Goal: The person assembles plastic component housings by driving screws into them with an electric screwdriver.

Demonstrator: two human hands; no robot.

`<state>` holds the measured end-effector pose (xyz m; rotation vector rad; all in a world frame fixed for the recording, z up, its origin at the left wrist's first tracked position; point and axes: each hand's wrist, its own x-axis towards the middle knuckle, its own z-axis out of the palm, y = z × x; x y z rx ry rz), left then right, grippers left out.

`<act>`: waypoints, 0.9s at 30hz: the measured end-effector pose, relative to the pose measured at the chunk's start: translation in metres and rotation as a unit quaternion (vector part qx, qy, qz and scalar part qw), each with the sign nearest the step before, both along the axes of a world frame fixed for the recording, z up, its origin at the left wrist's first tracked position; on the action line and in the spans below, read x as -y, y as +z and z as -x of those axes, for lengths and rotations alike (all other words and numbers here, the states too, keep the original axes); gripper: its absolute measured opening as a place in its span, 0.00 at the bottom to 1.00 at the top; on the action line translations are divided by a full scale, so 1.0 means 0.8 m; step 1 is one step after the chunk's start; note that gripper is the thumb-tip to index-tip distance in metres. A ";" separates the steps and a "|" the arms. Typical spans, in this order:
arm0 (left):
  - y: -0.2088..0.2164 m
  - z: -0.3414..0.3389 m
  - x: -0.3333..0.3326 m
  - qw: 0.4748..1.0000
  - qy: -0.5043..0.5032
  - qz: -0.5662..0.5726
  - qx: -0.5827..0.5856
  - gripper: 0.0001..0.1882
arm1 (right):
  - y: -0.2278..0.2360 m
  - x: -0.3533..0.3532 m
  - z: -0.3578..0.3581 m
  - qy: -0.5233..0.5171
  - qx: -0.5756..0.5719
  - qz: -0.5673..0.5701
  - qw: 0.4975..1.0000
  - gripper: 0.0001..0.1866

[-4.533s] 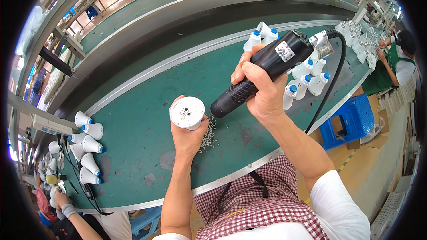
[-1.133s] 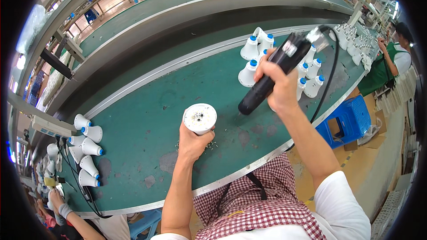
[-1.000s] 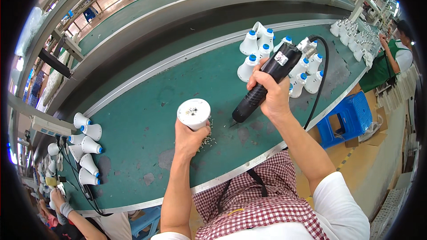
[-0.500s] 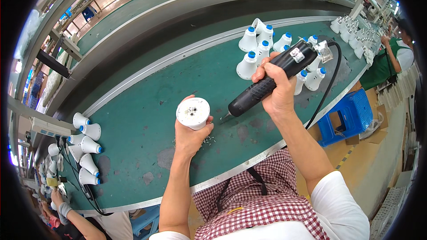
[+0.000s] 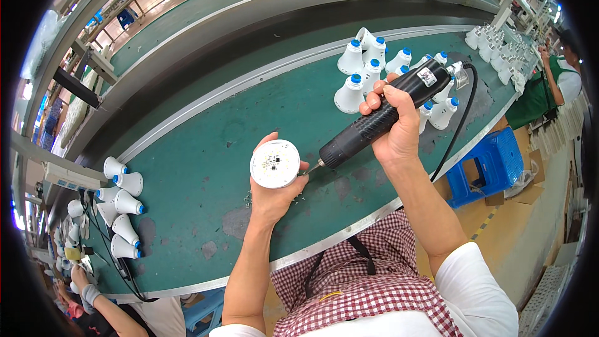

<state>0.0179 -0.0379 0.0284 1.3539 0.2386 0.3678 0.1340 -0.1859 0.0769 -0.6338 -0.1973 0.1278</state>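
Observation:
My left hand (image 5: pixel 274 201) is wrapped round a white bulb housing (image 5: pixel 264 178), its open end facing up so that the round circuit board with small dark chips shows. In my right hand (image 5: pixel 397 126) is a black electric screwdriver (image 5: pixel 365 132), held slantwise with its cable end up to the right. The screwdriver's metal bit points down left, close to my left thumb and fingertips; whether it touches anything I cannot tell. Small pale screws or scraps (image 5: pixel 298 199) lie on the green table beside my left hand.
White cone-shaped housings with blue tips stand in a group (image 5: pixel 349 93) beyond the screwdriver; others lie at the left (image 5: pixel 126 231). A black cable (image 5: pixel 463 131) hangs on the right. Below is a blue stool (image 5: pixel 483 168). Other people work at both ends.
The housing has tilted, turning its board more toward me, and shifted slightly right with my left hand. My right hand's grip has changed a little; the bit and left fingertips are closer together.

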 end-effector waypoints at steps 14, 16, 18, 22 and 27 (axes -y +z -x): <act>-0.016 0.001 -0.003 0.998 0.007 -0.069 0.006 0.37 | 0.008 0.000 0.005 -0.004 0.022 0.014 1.000 0.13; -0.017 0.002 -0.004 0.997 0.003 -0.077 0.004 0.36 | 0.009 -0.001 0.007 -0.001 0.037 0.020 0.999 0.13; -0.016 0.002 -0.003 0.997 0.002 -0.076 -0.004 0.36 | 0.012 0.000 0.009 0.005 0.044 0.022 0.999 0.13; -0.022 0.001 -0.005 0.997 0.000 -0.078 0.005 0.36 | 0.019 -0.001 0.014 0.020 0.084 0.048 0.995 0.12; -0.021 0.000 -0.004 0.996 0.004 -0.089 -0.005 0.36 | 0.019 -0.003 0.020 0.015 0.107 0.063 0.992 0.11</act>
